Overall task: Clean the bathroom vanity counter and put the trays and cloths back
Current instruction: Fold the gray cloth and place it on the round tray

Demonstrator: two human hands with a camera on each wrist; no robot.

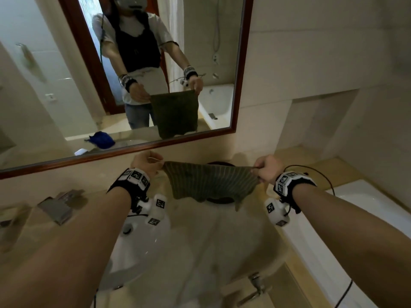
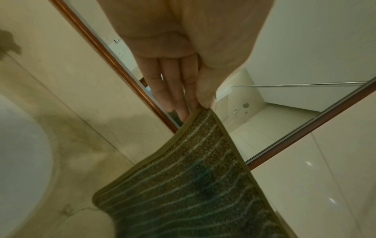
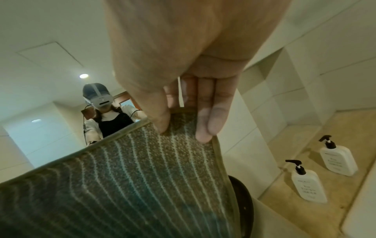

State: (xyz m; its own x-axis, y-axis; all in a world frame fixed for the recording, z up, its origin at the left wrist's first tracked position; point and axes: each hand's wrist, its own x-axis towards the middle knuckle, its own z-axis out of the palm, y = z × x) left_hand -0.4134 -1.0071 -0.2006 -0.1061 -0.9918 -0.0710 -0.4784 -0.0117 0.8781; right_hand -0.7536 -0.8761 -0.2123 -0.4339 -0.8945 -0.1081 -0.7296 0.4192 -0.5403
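Observation:
A dark olive striped cloth [image 1: 209,181] hangs stretched in the air between both hands, above the vanity counter [image 1: 222,236]. My left hand [image 1: 146,162] pinches its left top corner, thumb against fingers. My right hand [image 1: 265,168] pinches the right top corner. In the left wrist view the cloth [image 2: 195,185] falls away from my left hand [image 2: 195,106]. In the right wrist view the cloth [image 3: 130,185] spreads below my right hand [image 3: 183,132]. A dark round tray [image 1: 219,200] lies on the counter behind and under the cloth, mostly hidden.
A white sink basin [image 1: 138,252] sits at the left with a metal tap [image 1: 255,287] near the front. A flat grey tray [image 1: 55,208] lies on the counter at left. The framed mirror [image 1: 124,74] fills the wall. Two white pump bottles [image 3: 309,185] stand on the ledge by the bathtub [image 1: 360,210].

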